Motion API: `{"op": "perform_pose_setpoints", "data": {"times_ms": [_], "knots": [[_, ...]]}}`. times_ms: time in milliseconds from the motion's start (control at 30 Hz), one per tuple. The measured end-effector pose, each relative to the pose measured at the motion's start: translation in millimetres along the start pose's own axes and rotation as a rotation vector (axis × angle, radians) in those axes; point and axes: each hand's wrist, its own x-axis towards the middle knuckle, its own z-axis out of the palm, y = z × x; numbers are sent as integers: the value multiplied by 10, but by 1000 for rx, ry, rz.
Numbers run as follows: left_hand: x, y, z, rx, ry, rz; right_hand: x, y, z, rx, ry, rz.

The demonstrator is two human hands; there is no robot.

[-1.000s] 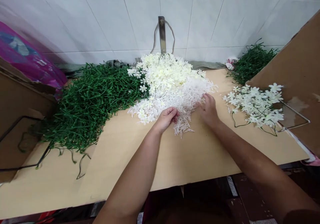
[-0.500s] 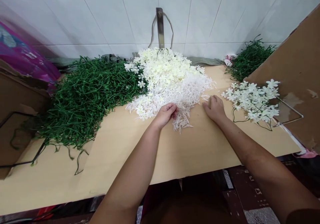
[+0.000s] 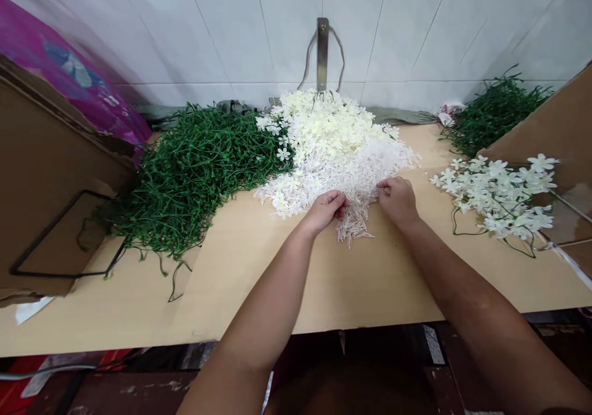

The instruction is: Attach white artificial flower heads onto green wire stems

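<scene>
My left hand (image 3: pixel 326 211) is closed in a pinch at the front edge of a heap of small white stick-like pieces (image 3: pixel 340 171). What its fingertips hold, if anything, is too small to name. My right hand (image 3: pixel 398 200) has its fingers drawn together at the heap's right edge, touching or nearly touching the pieces; its fingertips show nothing clear. Pale yellow-white artificial blossoms (image 3: pixel 324 119) lie piled over the back of the heap. To the left spreads a large tangle of green plastic stems (image 3: pixel 208 162).
White artificial flowers on stems (image 3: pixel 504 199) lie at the right, with more green stems (image 3: pixel 499 110) behind. Cardboard boxes (image 3: pixel 41 187) flank both sides. A metal strip (image 3: pixel 322 54) stands against the tiled wall. The cardboard-coloured tabletop (image 3: pixel 259 279) ends just before my body.
The view has turned slightly left. My right hand has moved in from the tabletop to the heap's edge, nearer my left hand, and its fingers have closed. The left hand keeps its pinch.
</scene>
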Motion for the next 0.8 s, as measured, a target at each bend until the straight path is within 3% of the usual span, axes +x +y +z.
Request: {"op": "perform_pose_setpoints", "data": {"times_ms": [267,500,600,800], "knots": [[-13,18,-1,13,-11,-2,136,-82,-177,300,58,20],[-13,-5,-5,34,-16,9,51,-186,31,-10,-91,-204],[-15,-12,2,41,-9,15,78,-268,58,-1,-73,-179],[-39,-9,32,84,0,-1,239,-419,-47,314,104,-10]]}}
